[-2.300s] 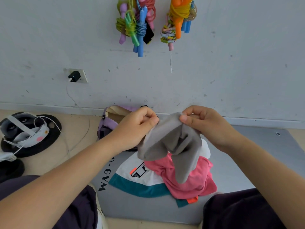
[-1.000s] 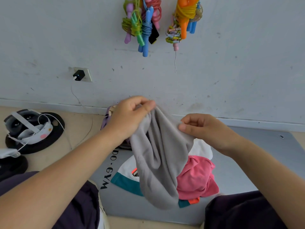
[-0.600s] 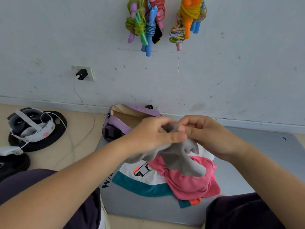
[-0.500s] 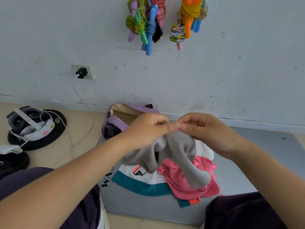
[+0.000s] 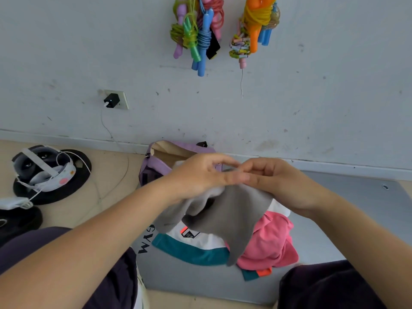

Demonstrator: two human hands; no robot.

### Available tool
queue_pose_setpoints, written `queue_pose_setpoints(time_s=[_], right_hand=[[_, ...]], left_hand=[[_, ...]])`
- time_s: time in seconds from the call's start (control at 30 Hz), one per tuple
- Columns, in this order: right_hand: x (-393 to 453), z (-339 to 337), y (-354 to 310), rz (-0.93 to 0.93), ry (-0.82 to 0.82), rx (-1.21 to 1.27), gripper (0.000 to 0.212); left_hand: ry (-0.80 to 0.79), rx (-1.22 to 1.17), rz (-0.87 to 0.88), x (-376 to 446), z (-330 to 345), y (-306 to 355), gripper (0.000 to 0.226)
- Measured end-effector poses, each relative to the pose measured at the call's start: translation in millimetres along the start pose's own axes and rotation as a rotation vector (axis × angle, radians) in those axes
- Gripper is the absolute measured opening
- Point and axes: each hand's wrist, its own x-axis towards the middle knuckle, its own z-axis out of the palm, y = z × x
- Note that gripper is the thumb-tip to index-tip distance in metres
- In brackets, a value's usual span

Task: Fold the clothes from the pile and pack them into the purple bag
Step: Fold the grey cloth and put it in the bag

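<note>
A grey garment (image 5: 225, 217) hangs bunched in the air over the pile. My left hand (image 5: 198, 175) grips its top edge on the left, and my right hand (image 5: 281, 181) pinches that edge on the right, fingertips almost meeting. Under it lie a pink garment (image 5: 272, 239) and a white shirt with a teal band (image 5: 191, 246). The purple bag (image 5: 156, 166) stands open against the wall just behind my left hand, its beige lining showing.
The clothes lie on a grey gym mat (image 5: 356, 210). A headset with a white cable (image 5: 42, 172) rests on a black disc at the left. A plugged-in wall charger (image 5: 110, 101) and hanging jump ropes (image 5: 200, 34) are on the wall. My knees frame the mat's front.
The grey garment was spread wide between my hands, then gathered. My hands came together above the pile, and the cloth hangs bunched and shorter beneath them.
</note>
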Motion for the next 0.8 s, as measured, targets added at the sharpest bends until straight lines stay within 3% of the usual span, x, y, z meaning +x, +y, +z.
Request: queue_pose_setpoints(time_s=[0.07,0.17,0.3,0.43,0.6,0.73,0.8], right_hand=[[-0.4,-0.2,-1.3,0.017,-0.001,-0.026,0.021],[-0.6,-4.2,-3.2,0.04,0.04,-0.059,0.009],[-1.1,-5.9,-4.0,0.054,0.131,-0.089,0.012],[-0.3,-7.4,-3.7,0.056,0.217,-0.072,0.006],[-2.7,-2.2,-4.5,0.055,0.084,0.065,0.009],[-3.2,0.8,-6.3,0.022,-0.042,0.065,0.022],[-2.7,2.0,-6.9,-0.006,-0.017,0.036,0.023]], left_hand=[[-0.006,0.035,0.021,-1.0,0.3,-1.2,0.048],[0.131,-0.066,0.004,0.6,-9.3,-2.7,0.046],[0.197,-0.112,-0.005,4.2,-16.3,-7.8,0.008],[0.265,-0.061,0.014,5.3,-19.7,-9.8,0.022],[0.251,-0.226,0.029,2.9,-16.6,-5.1,0.031],[0.212,-0.337,-0.021,1.2,-12.7,-0.6,0.02],[0.193,-0.329,-0.053,0.8,-12.9,-0.7,0.016]])
